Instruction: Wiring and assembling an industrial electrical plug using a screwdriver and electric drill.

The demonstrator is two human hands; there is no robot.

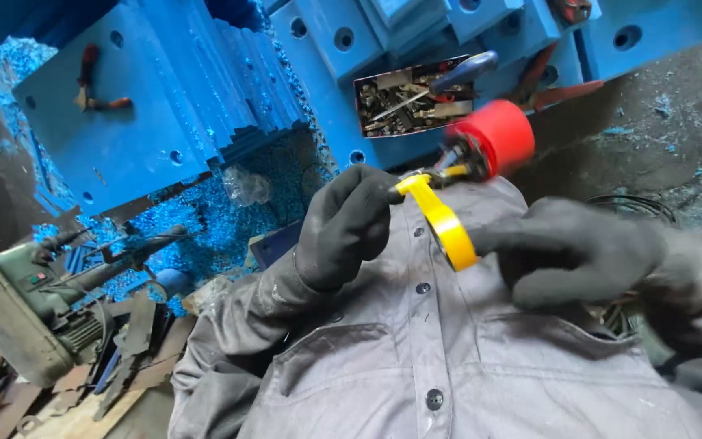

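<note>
My left hand (343,223), in a black glove, is closed at the fingertips on the loose end of a yellow tape roll (447,226). That end meets the dark metal part of a red cylinder-shaped object (493,134), which is blurred. My right hand (570,250), also in a black glove, grips the roll from the right side. A strip of yellow tape runs taut from the roll up to the left fingertips. Both hands are raised in front of my grey buttoned shirt (416,358). What holds the red object up is hidden.
Blue plastic plates with holes (148,106) lie stacked behind, with blue shavings (229,219) around them. An open tin of small metal parts (404,102) holds a blue-handled screwdriver (465,71). Red-handled pliers (554,89) lie by it. A green power tool (34,309) sits at the left.
</note>
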